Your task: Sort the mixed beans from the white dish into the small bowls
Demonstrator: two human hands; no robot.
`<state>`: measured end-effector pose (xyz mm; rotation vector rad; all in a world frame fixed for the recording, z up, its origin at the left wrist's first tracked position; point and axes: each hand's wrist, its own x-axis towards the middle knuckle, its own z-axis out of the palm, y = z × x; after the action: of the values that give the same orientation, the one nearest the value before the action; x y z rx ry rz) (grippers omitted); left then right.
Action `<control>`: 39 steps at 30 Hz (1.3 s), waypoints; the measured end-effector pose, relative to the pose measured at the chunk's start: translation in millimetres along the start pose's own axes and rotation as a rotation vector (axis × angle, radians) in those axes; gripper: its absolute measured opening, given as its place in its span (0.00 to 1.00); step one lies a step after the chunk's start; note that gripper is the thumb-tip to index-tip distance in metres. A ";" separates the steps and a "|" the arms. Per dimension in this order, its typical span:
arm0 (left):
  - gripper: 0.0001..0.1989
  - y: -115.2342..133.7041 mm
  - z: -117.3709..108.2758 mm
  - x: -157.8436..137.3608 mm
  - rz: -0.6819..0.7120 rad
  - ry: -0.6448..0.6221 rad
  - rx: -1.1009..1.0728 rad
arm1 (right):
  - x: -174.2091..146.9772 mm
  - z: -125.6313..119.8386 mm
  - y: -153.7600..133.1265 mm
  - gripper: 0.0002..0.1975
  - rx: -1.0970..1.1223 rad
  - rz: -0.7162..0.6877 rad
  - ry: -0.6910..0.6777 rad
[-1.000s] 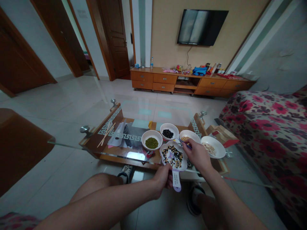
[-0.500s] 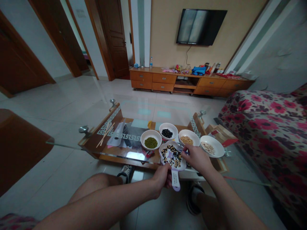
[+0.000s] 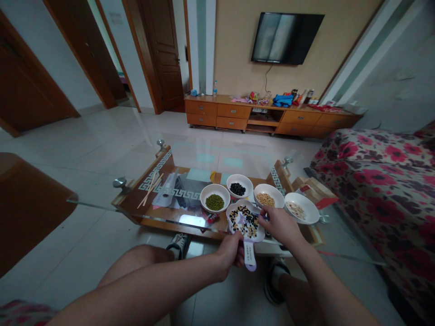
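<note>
My left hand (image 3: 229, 253) is closed on the near edge of a flower-shaped, lavender-rimmed dish (image 3: 238, 226), by its short printed handle (image 3: 249, 253). Black and yellowish beans lie scattered over its pale face. Over the dish's right side my right hand (image 3: 277, 224) pinches a thin dark tool (image 3: 257, 215), too small to name surely. Behind the dish stand white bowls: one of green beans (image 3: 215, 202), one of black beans (image 3: 237, 189), one of yellow soybeans (image 3: 265, 199). Farther right, another bowl (image 3: 307, 209) holds pale flat pieces.
A glass-topped coffee table (image 3: 190, 222) carries the bowls. Wooden chopsticks (image 3: 149, 192) and papers show at its left. A small red packet (image 3: 213, 218) is near the green beans. Right of the table are a brown paper bag (image 3: 314, 191) and a flowered sofa (image 3: 380, 172).
Both hands and the dish keep nearly the same places. The whole view has shifted slightly, with no bean visibly moved.
</note>
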<state>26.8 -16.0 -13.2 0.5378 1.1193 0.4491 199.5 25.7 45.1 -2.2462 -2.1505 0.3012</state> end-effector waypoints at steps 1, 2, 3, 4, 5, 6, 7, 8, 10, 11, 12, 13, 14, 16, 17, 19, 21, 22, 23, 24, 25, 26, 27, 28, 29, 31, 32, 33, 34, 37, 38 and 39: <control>0.17 -0.1 -0.1 0.0 0.000 0.000 0.001 | 0.0 -0.1 0.3 0.09 -0.002 -0.001 0.000; 0.17 -0.3 -0.2 0.2 0.001 0.002 0.000 | -0.1 -0.1 0.6 0.09 -0.004 -0.002 -0.001; 0.17 -0.7 -0.3 0.6 0.002 0.003 0.000 | -0.3 -0.2 1.0 0.09 -0.006 -0.004 -0.001; 0.17 -1.1 -0.5 1.3 0.003 0.004 -0.001 | -0.5 -0.2 1.4 0.09 -0.008 -0.007 -0.001; 0.17 -1.6 -0.6 2.2 0.004 0.004 -0.002 | -0.7 -0.1 1.8 0.09 -0.009 -0.009 0.001; 0.17 -2.1 -0.8 3.3 0.004 0.003 -0.003 | -0.9 0.0 2.2 0.09 -0.011 -0.009 0.001; 0.17 -2.5 -1.0 4.3 0.001 0.002 -0.005 | -1.1 0.1 2.6 0.09 -0.014 -0.008 0.002; 0.17 -2.9 -1.2 5.3 -0.002 0.000 -0.006 | -1.3 0.2 2.9 0.09 -0.018 -0.007 0.003; 0.17 -3.3 -1.5 6.6 -0.007 -0.002 -0.009 | -1.5 0.3 3.3 0.09 -0.024 -0.007 0.005; 0.17 -3.5 -1.6 6.9 -0.007 -0.002 -0.010 | -1.5 0.3 3.4 0.09 -0.024 -0.010 0.006; 0.17 -3.6 -1.7 6.9 -0.006 -0.002 -0.010 | -1.6 0.2 3.5 0.09 -0.022 -0.013 0.004; 0.17 -3.6 -1.8 6.8 -0.004 -0.002 -0.010 | -1.6 0.1 3.6 0.09 -0.019 -0.015 0.000; 0.17 -3.7 -1.8 6.5 -0.002 -0.003 -0.010 | -1.7 -0.1 3.6 0.09 -0.016 -0.013 -0.002; 0.17 -3.7 -1.8 6.1 0.002 -0.005 -0.008 | -1.8 -0.4 3.6 0.09 -0.016 -0.007 -0.004; 0.17 -3.8 -1.9 6.0 0.004 -0.005 -0.007 | -1.8 -0.6 3.5 0.09 -0.018 -0.004 -0.003; 0.17 -3.9 -2.0 6.2 0.005 -0.005 -0.004 | -1.7 -0.7 3.2 0.09 -0.020 -0.005 -0.003; 0.17 -4.0 -2.1 6.6 0.002 -0.007 -0.003 | -1.7 -0.7 2.7 0.09 -0.018 -0.005 -0.010; 0.17 -4.0 -2.1 6.6 0.000 -0.006 -0.002 | -1.7 -0.7 2.5 0.09 -0.015 -0.004 -0.012; 0.17 -3.9 -2.1 6.5 -0.001 -0.004 -0.001 | -1.8 -0.6 2.5 0.09 -0.010 -0.005 -0.013; 0.17 -3.7 -2.1 6.3 -0.001 -0.002 -0.001 | -1.9 -0.5 2.5 0.09 -0.004 -0.008 -0.009; 0.16 -3.5 -1.9 6.0 -0.002 0.001 -0.001 | -2.0 -0.5 2.6 0.09 0.001 -0.013 -0.002; 0.16 -3.2 -1.7 5.6 -0.002 0.003 -0.002 | -2.1 -0.4 2.7 0.09 0.005 -0.020 0.009; 0.16 -3.0 -1.4 5.1 -0.002 0.004 -0.002 | -2.2 -0.4 2.8 0.10 0.011 -0.025 0.023; 0.16 -2.8 -1.2 4.7 -0.001 0.005 -0.002 | -2.2 -0.4 2.8 0.10 0.018 -0.028 0.037; 0.16 -2.6 -1.0 4.2 0.001 0.005 -0.003 | -2.1 -0.4 2.5 0.10 0.027 -0.027 0.051; 0.16 -2.6 -0.8 3.6 0.007 0.007 -0.003 | -1.7 -0.4 1.2 0.11 0.050 -0.022 0.082; 0.16 -2.8 -0.8 3.4 0.009 0.006 -0.002 | -1.2 -0.3 0.1 0.11 0.063 -0.020 0.099; 0.16 -3.0 -0.9 3.4 0.009 0.004 -0.001 | -0.6 0.0 -1.2 0.11 0.073 -0.018 0.119; 0.16 -3.3 -1.0 3.4 0.011 0.003 0.000 | 0.2 0.5 -2.7 0.11 0.082 -0.019 0.142; 0.17 -3.8 -1.0 4.0 0.009 0.004 0.004 | 3.5 2.9 -7.4 0.11 0.100 -0.034 0.228; 0.17 -3.7 -0.8 4.1 0.008 0.007 0.005 | 5.0 3.8 -9.0 0.12 0.104 -0.040 0.257; 0.17 -3.5 -0.7 4.1 0.007 0.008 0.005 | 6.5 4.5 -10.6 0.12 0.107 -0.045 0.282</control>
<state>27.9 -16.2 -18.5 0.5452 1.1272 0.4549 188.6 32.1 41.4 -2.0394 -1.9875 0.0895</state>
